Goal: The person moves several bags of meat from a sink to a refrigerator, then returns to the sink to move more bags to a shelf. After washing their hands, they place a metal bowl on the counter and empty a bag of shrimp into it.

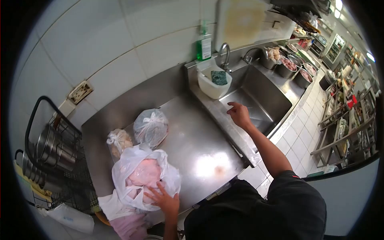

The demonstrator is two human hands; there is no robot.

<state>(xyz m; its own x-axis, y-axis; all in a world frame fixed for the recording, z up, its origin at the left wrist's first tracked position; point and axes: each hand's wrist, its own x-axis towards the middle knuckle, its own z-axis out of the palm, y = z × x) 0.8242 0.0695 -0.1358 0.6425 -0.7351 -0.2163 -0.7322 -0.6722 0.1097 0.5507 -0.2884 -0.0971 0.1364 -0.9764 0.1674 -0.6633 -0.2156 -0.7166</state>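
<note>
My left hand [165, 199] rests with fingers spread on the front of an open white plastic bag [171, 176]. Inside the bag are pale pink pieces that look like raw meat [145, 172], in clear wrapping. Behind it on the steel counter stand a tied clear bag [151, 130] with contents I cannot make out and a smaller knotted bag [120, 141] of something tan. Over the near left side of the sink [260, 94] is my right hand [239, 115], holding nothing, its index finger stretched out and the other fingers partly bent.
A white plastic tub [214, 90] with a green scouring pad [219, 78] stands by the tap [225, 56]. Green soap bottle [204, 46] behind. Metal pots of meat [288, 67] line the far counter. A wire rack [76, 190] with pans is at left; cloths [130, 226] hang below.
</note>
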